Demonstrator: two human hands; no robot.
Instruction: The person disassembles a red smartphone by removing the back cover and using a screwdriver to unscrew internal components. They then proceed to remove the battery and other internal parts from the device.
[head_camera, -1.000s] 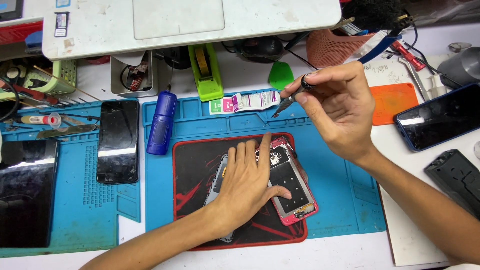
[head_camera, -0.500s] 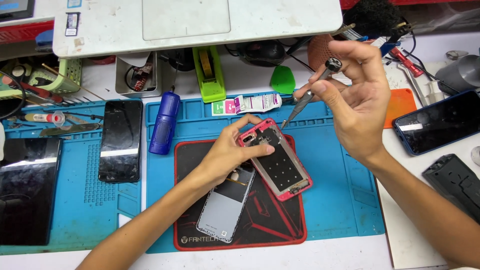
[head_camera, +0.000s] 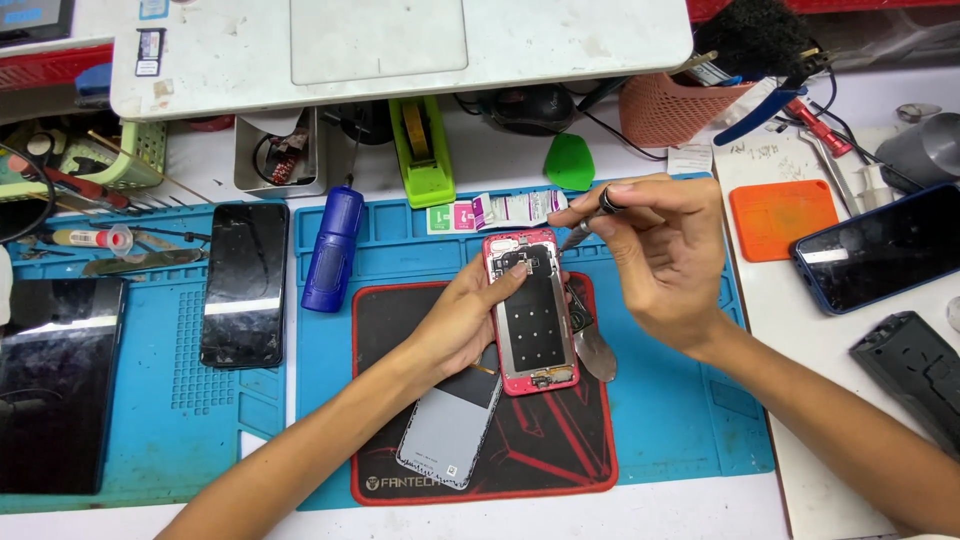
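My left hand (head_camera: 462, 325) grips an opened phone with a red frame (head_camera: 533, 312), holding it up over the black and red mat (head_camera: 545, 450) with its inner side facing me. A thin metal tool (head_camera: 588, 225) is pinched in my right hand (head_camera: 655, 260), its tip pointing down beside the phone's top right corner. A grey phone back panel (head_camera: 448, 425) lies on the mat under my left wrist. A small dark part (head_camera: 590, 340) rests on the mat right of the phone.
A blue work mat (head_camera: 690, 410) covers the table. On it lie a black phone (head_camera: 243, 283) and a blue cylinder (head_camera: 333, 250). A dark tablet (head_camera: 50, 380) is far left. A blue-cased phone (head_camera: 880, 248), orange pad (head_camera: 782, 217) and black casing (head_camera: 915, 375) sit right.
My left hand went from pressing flat on the phone to lifting the red-framed body off the grey back panel. My right hand brought the tool down close to the phone's top.
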